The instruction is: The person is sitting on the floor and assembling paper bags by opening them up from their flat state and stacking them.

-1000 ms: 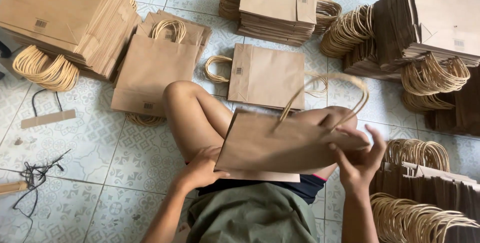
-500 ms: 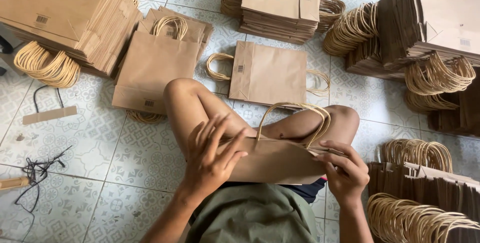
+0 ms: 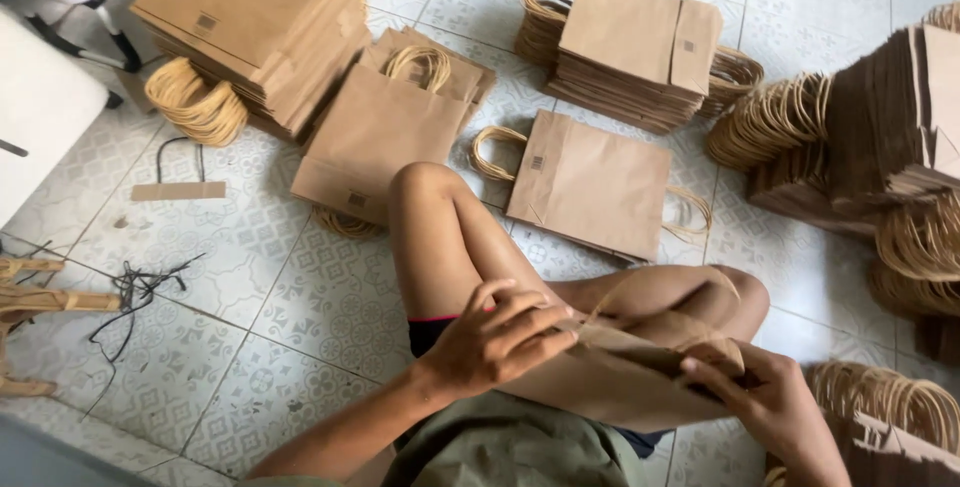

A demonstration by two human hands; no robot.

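I sit cross-legged on a tiled floor with a flat brown paper bag (image 3: 620, 387) lying across my lap, its twisted paper handle (image 3: 660, 292) arching up over my knee. My left hand (image 3: 495, 337) presses on the bag's left end, fingers curled over its top edge. My right hand (image 3: 765, 397) grips the bag's right end near the handle. The bag lies nearly edge-on to the camera, tilted down towards my lap.
Stacks of flat brown paper bags surround me: a tall stack (image 3: 250, 27) at far left, a low pile (image 3: 385, 127) beside it, one bag (image 3: 590, 182) beyond my knee, a stack (image 3: 630, 42) behind it, dark stacks (image 3: 890, 137) at right. A loose handle strip (image 3: 180, 190) and black cords (image 3: 140, 292) lie at left.
The bag, held up flat and open to view a second ago, has been lowered onto my lap and turned nearly edge-on. My left hand moved from under it onto its left end.
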